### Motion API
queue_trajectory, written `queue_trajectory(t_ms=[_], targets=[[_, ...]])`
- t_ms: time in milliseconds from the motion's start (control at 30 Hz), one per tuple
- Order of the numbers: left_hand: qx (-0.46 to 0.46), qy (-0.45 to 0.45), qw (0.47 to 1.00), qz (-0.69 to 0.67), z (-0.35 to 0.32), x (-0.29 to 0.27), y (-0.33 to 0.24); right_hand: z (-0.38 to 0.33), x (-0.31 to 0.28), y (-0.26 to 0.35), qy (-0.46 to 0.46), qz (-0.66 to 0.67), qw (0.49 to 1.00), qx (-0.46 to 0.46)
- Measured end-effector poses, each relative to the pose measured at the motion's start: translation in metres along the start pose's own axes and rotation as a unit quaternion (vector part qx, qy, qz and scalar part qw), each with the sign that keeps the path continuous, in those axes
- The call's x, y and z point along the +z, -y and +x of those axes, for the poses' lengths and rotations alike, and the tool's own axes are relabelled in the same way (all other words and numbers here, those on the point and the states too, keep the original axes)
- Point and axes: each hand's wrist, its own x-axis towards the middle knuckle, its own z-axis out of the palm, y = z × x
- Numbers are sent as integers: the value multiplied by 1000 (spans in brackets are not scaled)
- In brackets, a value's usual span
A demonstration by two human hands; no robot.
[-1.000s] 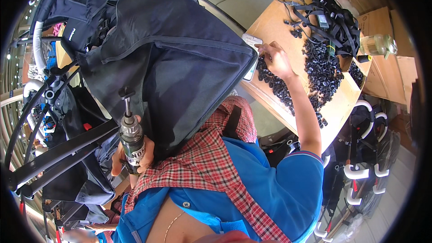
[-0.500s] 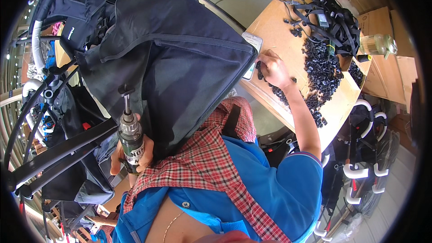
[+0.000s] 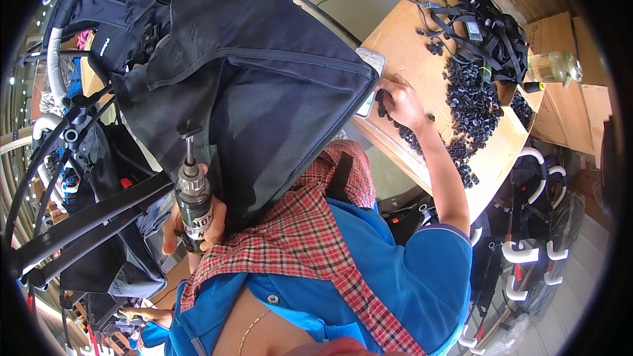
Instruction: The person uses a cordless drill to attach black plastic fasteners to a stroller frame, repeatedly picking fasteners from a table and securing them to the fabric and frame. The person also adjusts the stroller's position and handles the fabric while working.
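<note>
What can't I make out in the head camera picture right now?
In the head view:
What the right hand grips, if anything: the hand itself blocks it.
The middle of the phone: covered by the black fabric.
The underside of the drill: hidden by its body and the left hand.
The number of small black parts: too small and heaped.

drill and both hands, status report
Left hand gripping drill. Right hand at small black parts, grip unclear. Black fabric hiding part of phone.

A silver-chucked driver [image 3: 194, 201] points across black fabric [image 3: 277, 115]; small black pieces [image 3: 472, 104] lie heaped on a tan tabletop [image 3: 397, 43].
</note>
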Motion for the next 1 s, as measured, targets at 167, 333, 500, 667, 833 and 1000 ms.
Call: queue_trajectory(t_ms=[167, 333, 500, 667, 833, 1000], targets=[[-1, -8, 1000, -4, 3, 2, -3, -1, 1, -11, 27, -24, 998, 47], [-4, 7, 1000, 9, 3, 1, -3, 4, -2, -7, 29, -25, 999, 36], [8, -13, 1000, 6, 5, 5, -2, 5, -2, -6, 7, -12, 1000, 27], [2, -23, 1000, -6, -2, 2, -3, 9, -11, -12, -48, 5, 999, -19], [-3, 14, 1000, 11, 5, 1, -2, 32, -51, 9, -156, 2, 987, -37], [-15, 2, 1000, -6, 1, 1, -2, 69, -91, 83, -166, 40, 975, -139]])
